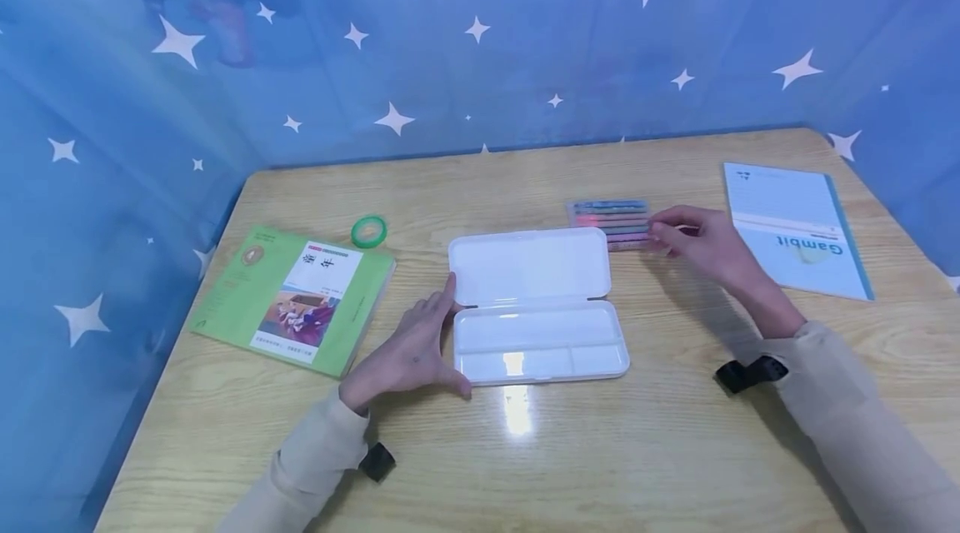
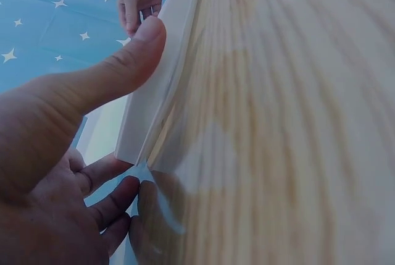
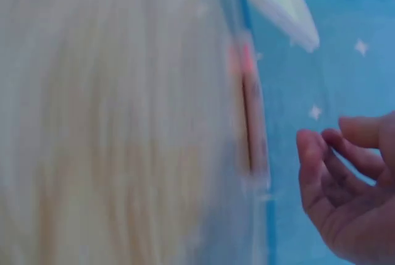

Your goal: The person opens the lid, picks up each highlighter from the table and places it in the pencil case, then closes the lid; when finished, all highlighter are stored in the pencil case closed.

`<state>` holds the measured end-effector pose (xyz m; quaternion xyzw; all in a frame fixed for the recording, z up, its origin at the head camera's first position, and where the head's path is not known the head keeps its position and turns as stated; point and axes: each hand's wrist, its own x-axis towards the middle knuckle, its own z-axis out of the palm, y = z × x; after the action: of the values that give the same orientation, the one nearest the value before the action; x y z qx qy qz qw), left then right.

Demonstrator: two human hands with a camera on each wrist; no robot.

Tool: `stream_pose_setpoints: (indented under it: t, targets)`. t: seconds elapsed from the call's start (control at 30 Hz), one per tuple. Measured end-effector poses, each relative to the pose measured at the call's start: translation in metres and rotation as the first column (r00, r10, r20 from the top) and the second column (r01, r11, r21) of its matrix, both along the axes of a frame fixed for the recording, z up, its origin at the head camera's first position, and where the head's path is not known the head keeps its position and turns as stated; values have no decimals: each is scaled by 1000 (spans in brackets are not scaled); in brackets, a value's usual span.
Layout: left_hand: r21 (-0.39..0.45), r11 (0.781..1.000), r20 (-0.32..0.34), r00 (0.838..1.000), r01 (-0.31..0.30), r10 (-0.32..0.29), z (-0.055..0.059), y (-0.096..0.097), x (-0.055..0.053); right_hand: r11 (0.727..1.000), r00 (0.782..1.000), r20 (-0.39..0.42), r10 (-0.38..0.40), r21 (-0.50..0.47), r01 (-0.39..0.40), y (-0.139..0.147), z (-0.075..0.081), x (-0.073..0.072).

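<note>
**Left hand (image 1: 411, 350) touching the white case (image 1: 531, 268), right hand (image 1: 703, 248) hovering by coloured pens (image 1: 611, 223)**

The white case is lying open, its base showing one long compartment and a divided front row. The pens are lying in a clear pack (image 1: 572, 216) just beyond the case's far right corner. The right fingers are hanging loosely curved, gripping nothing, near the pack; the right-wrist view is showing a gap that the head view is hiding. The left fingers are lying spread, unclosed, against the case's left edge.

We look forward and down from the head across a pale wood-grain table (image 1: 570, 466); closely along it from each wrist; all share blue, white-starred cloth (image 1: 510, 67)
</note>
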<state>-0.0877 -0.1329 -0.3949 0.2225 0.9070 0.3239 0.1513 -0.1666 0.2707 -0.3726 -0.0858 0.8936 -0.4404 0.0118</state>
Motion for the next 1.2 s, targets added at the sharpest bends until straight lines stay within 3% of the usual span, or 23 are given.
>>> stream_pose_setpoints:
  t: [0.1, 0.67, 1.0, 1.2]
  targets:
    - [-5, 1000, 9, 1000, -7, 7, 0, 1, 0, 998, 999, -14, -37, 43, 38, 10, -1, -3]
    - [3, 1000, 24, 999, -23, 23, 1, 1, 0, 993, 995, 102, 2, 116, -13, 26, -21, -7]
    - [19, 1000, 24, 1000, -20, 19, 2, 1, 0, 974, 994, 28, 107, 199, -110, 21, -21, 0]
    - [18, 999, 22, 999, -27, 26, 1, 1, 0, 974, 990, 67, 128, 179, -138, 22, -18, 4]
